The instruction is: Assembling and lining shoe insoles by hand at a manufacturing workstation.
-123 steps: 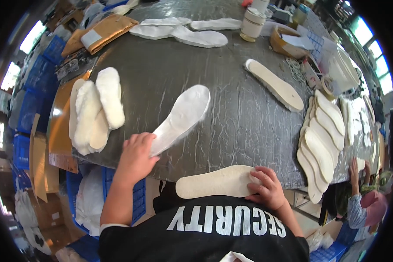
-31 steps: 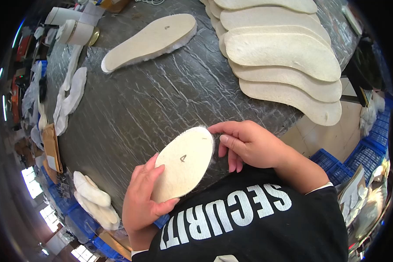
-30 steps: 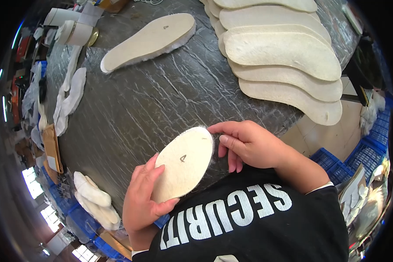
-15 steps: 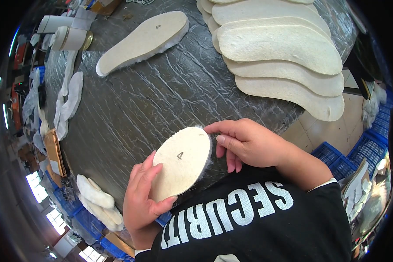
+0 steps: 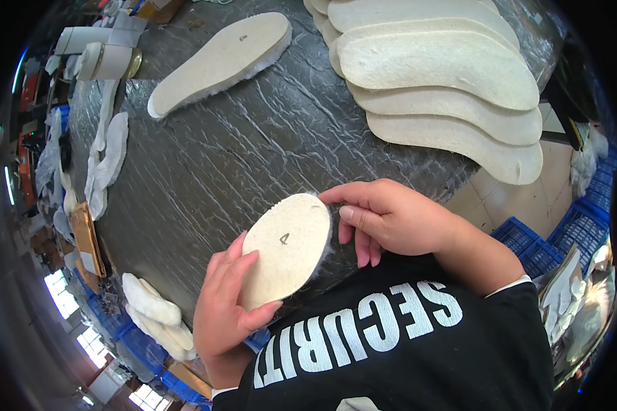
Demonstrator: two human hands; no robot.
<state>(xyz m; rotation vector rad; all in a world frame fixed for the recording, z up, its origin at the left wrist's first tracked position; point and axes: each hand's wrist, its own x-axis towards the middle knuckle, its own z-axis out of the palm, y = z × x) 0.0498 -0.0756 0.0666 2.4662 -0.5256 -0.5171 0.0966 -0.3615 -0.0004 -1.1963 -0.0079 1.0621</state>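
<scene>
My left hand (image 5: 227,301) grips a cream insole (image 5: 286,250), thumb and fingers on its smooth face, which bears a small dark handwritten mark. Fluffy grey-white pile shows along the insole's right edge. It is tilted, so only a short oval of it shows. At the insole's upper right edge, the index fingertip of my right hand (image 5: 384,222) touches the rim. The thumb and the other fingers of that hand are apart from it, holding nothing. Farther off on the table lies another fleece insole (image 5: 223,61), smooth side up with a similar mark.
Overlapping cream insoles (image 5: 439,68) are piled at the far right of the dark, film-covered table (image 5: 199,164). White fleece pieces (image 5: 154,315) lie at the left, near rolls of white material (image 5: 106,60). Blue plastic crates (image 5: 517,240) stand on the floor to the right.
Both hands and the held insole have barely shifted. The view has moved slightly, so the far insole and the pile sit a little higher.
</scene>
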